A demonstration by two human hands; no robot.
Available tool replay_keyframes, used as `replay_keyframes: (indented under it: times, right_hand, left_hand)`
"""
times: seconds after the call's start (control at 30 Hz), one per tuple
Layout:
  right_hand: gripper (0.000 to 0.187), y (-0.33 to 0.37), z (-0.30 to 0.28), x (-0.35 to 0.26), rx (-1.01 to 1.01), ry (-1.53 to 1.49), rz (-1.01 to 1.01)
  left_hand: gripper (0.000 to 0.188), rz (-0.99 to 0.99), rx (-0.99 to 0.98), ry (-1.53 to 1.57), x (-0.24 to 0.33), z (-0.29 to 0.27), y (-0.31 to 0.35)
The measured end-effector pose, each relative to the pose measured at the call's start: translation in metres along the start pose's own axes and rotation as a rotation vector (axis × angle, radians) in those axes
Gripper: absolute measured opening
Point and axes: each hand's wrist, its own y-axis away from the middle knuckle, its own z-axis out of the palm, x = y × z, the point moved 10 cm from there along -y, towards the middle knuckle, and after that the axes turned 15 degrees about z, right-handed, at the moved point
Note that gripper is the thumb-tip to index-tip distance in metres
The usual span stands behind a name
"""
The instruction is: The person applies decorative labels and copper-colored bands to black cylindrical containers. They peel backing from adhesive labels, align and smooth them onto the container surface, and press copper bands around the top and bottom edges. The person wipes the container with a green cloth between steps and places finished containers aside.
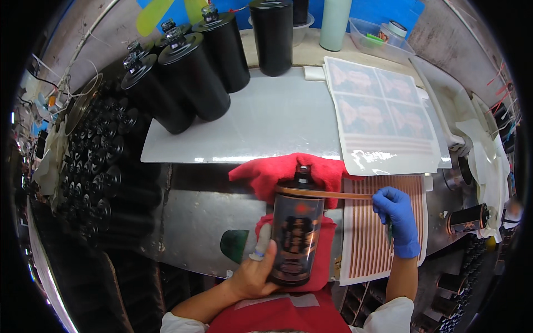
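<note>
My left hand (251,276) is bare, with a pale cover on one finger, and is wrapped round the lower left side of a black glass bottle (282,222). The bottle stands tilted on red cloth, neck away from me, with copper and red decoration on its front. A long copper-coloured decal strip (350,195) lies across its shoulder and stretches right. In a blue glove, my right hand (398,213) pinches the strip's far right end. Something thin and green (390,233) shows under that palm; its kind is unclear. Beneath the right hand lies a sheet of copper-striped decals (363,244).
Several plain black bottles (194,77) stand on the grey board (277,122) at the back left. Printed decal sheets (383,111) cover its right part. A red cloth (261,172) lies behind the bottle, a dark green piece (234,246) to its left. Many bottles crowd the left side.
</note>
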Motion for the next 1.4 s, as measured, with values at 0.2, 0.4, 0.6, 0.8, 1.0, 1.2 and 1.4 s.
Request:
replay_keyframes:
  times: [0.2, 0.4, 0.6, 0.8, 1.0, 1.2, 1.4]
  right_hand:
    - [0.013, 0.007, 0.017, -0.013, -0.024, 0.020, -0.006]
    - [0.012, 0.003, 0.014, -0.012, -0.027, 0.000, 0.000]
    - [0.012, 0.007, 0.020, -0.023, -0.047, -0.092, -0.037]
    - [0.011, 0.010, 0.045, -0.025, -0.081, -0.078, -0.007]
    - [0.013, 0.013, 0.062, -0.027, -0.120, -0.018, 0.030]
    - [0.013, 0.022, 0.058, -0.031, -0.091, -0.016, 0.024]
    - [0.010, 0.027, 0.059, -0.042, -0.058, -0.009, -0.041]
  left_hand:
    - [0.092, 0.185, 0.114, -0.305, 0.042, -0.024, -0.021]
    - [0.032, 0.403, -0.320, -0.801, 0.063, 0.025, -0.037]
    - [0.034, 0.399, -0.100, -0.697, 0.055, 0.007, -0.023]
    - [0.044, 0.416, 0.162, -0.475, 0.045, -0.019, -0.012]
    - [0.068, 0.238, 0.181, -0.443, 0.047, -0.031, -0.015]
    - [0.045, 0.435, -0.304, -0.923, 0.061, 0.025, -0.044]
    - [0.044, 0.402, -0.270, -0.881, 0.058, 0.023, -0.042]
